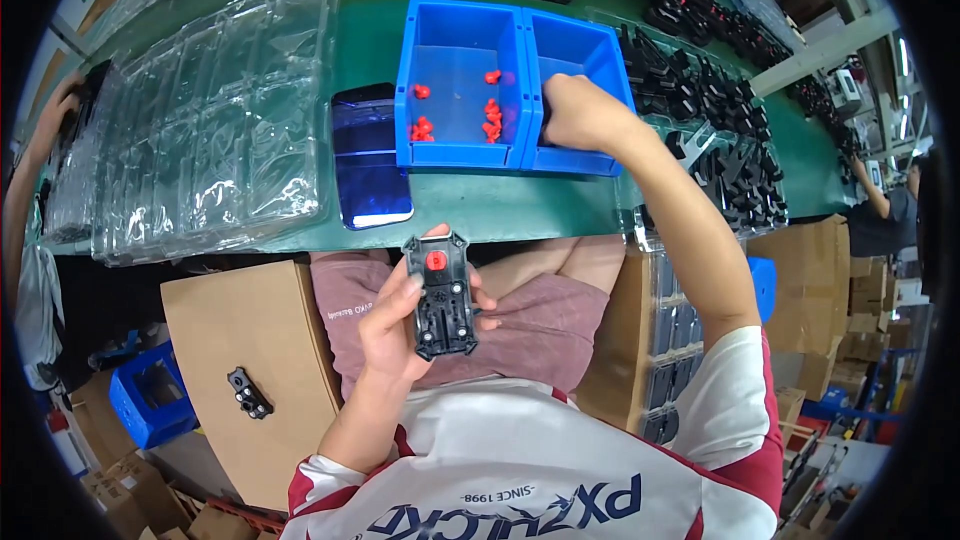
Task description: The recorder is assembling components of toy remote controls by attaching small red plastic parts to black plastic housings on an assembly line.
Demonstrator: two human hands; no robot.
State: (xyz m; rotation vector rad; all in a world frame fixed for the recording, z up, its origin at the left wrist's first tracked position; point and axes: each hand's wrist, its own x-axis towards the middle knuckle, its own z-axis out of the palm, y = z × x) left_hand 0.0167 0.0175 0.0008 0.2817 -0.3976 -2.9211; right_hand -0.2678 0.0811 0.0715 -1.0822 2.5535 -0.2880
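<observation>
The left hand [400, 325] holds a black plastic part [442, 295] with a red button over the person's lap, near the body, fingers wrapped around its sides and thumb pressed on its right edge. The right hand [580, 112] reaches far into the right blue bin [580, 50], fingers curled down inside it; whether they pinch anything cannot be told.

The grip on the black part looks one-handed and light, so it could slip and fall to the lap or floor while attention goes to the bin. The small red pieces [492, 115] in the left blue bin [455, 90] could easily be fumbled or scattered.

The counter [480, 205] is green. On it, to the left, lie clear plastic trays [220, 110] and a dark blue phone [370, 155]; to the right and far side, rows of black parts [720, 110]. A cardboard box [240, 340] stands at the near left with a small black piece [249, 393] on it. Shelving and more boxes fill the right side of the room.
</observation>
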